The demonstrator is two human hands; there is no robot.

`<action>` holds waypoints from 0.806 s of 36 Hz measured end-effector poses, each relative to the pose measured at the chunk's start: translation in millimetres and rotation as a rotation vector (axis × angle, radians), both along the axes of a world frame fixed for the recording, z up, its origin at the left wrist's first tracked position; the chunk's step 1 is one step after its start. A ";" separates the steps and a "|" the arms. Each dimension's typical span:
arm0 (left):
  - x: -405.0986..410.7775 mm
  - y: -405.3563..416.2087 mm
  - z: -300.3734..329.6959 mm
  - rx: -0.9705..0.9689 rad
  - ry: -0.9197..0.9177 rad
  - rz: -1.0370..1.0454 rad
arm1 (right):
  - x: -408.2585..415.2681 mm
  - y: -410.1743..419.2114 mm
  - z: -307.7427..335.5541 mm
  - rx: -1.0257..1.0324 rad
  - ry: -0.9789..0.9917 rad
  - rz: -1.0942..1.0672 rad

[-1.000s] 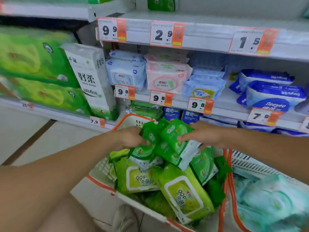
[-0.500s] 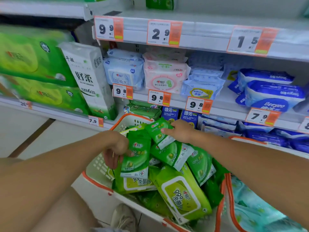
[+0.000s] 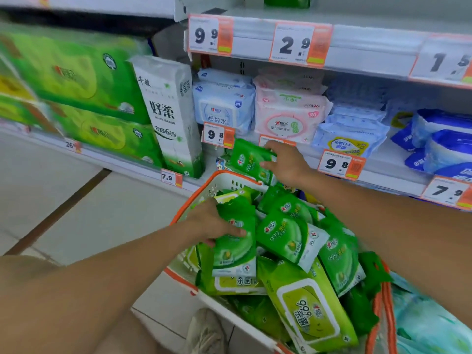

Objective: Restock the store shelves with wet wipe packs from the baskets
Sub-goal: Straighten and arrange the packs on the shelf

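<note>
A white basket with an orange rim (image 3: pixel 222 178) stands below the shelves, piled with green wet wipe packs (image 3: pixel 291 238). My right hand (image 3: pixel 287 163) grips one small green pack (image 3: pixel 249 159) and holds it up at the lower shelf opening, just under the 9.8 price tags. My left hand (image 3: pixel 209 222) grips another small green pack (image 3: pixel 236 247) over the left side of the basket. A large lime pack (image 3: pixel 309 307) lies at the basket's front.
Shelf (image 3: pixel 383 169) above holds blue, pink and pale wipe packs. Green tissue bundles (image 3: pixel 76 80) and a white tissue pack (image 3: pixel 168 111) fill the left shelf. A second basket (image 3: pixel 431 325) with teal packs stands at the right. A shoe (image 3: pixel 204 330) shows below on the tiled floor.
My right hand has lifted a small green pack out of the basket and up toward the lower shelf. My left hand keeps its pack over the basket's left side.
</note>
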State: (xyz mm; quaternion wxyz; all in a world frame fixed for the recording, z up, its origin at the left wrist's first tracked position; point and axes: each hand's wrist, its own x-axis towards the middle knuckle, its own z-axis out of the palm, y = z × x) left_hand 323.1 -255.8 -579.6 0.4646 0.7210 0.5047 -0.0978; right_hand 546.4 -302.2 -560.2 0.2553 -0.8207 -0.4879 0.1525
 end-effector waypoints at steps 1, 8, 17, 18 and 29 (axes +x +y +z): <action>-1.2 10.7 5.1 -0.026 -0.015 0.019 | -1.5 8.9 -0.8 -0.011 -0.059 0.038; -39.6 82.2 29.8 0.098 0.261 -0.016 | -29.3 57.1 -26.6 -0.398 -0.244 0.341; -44.8 63.2 -18.4 -0.083 0.584 -0.202 | -25.2 44.3 -24.0 -0.338 -0.234 0.411; -46.1 61.8 -20.2 -0.067 0.585 -0.195 | -23.3 38.4 -19.6 -0.331 -0.234 0.422; -20.7 69.7 37.4 0.315 0.192 -0.120 | -31.3 -6.5 16.8 -0.240 -0.093 0.482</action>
